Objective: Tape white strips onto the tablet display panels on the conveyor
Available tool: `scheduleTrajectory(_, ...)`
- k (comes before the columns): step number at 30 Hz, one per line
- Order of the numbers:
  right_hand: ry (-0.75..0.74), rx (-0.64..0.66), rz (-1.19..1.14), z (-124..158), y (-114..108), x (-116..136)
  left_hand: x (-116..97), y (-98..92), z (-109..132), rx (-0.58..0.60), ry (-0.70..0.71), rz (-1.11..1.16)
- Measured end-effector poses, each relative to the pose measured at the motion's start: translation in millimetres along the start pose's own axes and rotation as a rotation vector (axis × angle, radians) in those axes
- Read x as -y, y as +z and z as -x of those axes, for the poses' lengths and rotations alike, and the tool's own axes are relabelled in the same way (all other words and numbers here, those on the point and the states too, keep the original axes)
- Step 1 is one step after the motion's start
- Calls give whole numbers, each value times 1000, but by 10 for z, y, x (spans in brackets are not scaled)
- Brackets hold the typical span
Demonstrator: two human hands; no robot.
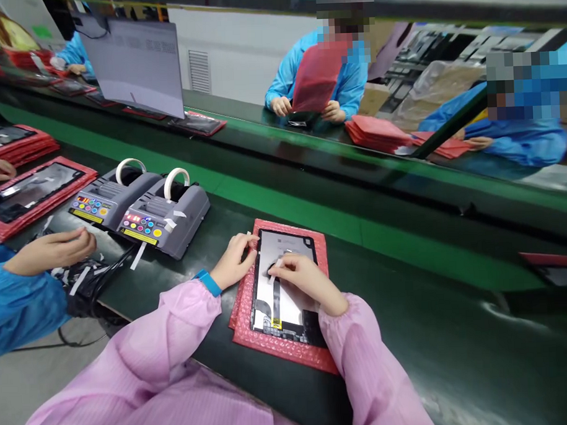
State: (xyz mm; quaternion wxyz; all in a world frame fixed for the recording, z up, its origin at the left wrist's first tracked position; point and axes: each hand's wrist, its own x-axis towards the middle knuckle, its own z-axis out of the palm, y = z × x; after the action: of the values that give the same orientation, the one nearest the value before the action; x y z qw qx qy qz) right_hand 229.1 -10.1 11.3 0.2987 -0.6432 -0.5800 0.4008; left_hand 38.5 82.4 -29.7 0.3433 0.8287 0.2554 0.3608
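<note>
A tablet screen assembly [293, 299] lies back side up on red bubble-wrap bags [288, 347] in front of me. A dark ribbon cable [276, 299] runs along its silvery back to a yellow-marked connector. My left hand [233, 262] rests at the assembly's upper left edge, thumb apart from the fingers, holding nothing. Over the middle of the panel, my right hand [307, 277] pinches a short strip of white tape [275, 270] near the top of the cable. Its fingers hide part of the panel.
Two grey tape dispensers [165, 216] stand to the left, a tape strip [139, 256] sticking out of one. A co-worker's hand [52, 250] is beside them, near another panel on red wrap [84, 173]. Across the green-edged line, people handle red bags [378, 133].
</note>
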Motion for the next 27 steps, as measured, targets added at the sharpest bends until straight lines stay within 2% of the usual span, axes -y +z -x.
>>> scheduleTrajectory(6, 11, 0, 22, -30, 20, -44, -12, 15, 22, -17, -20, -37)
scheduleTrajectory(11, -25, -21, 57, -27, 47, -46, -85, 58, 62, 59, -52, -68)
scheduleTrajectory(17, -65, -46, 66, -41, 78, -91, -96, 158, 104, 170, -25, -129)
scheduleTrajectory(21, -112, -49, 79, -44, 98, -135, -102, 183, 96, 198, -63, -155)
scheduleTrajectory(24, -95, -117, 64, -79, 111, -167, -110, 186, 92, 202, -71, -148)
scheduleTrajectory(27, -36, -268, 70, -154, 114, -189, -110, 187, 94, 206, -63, -144)
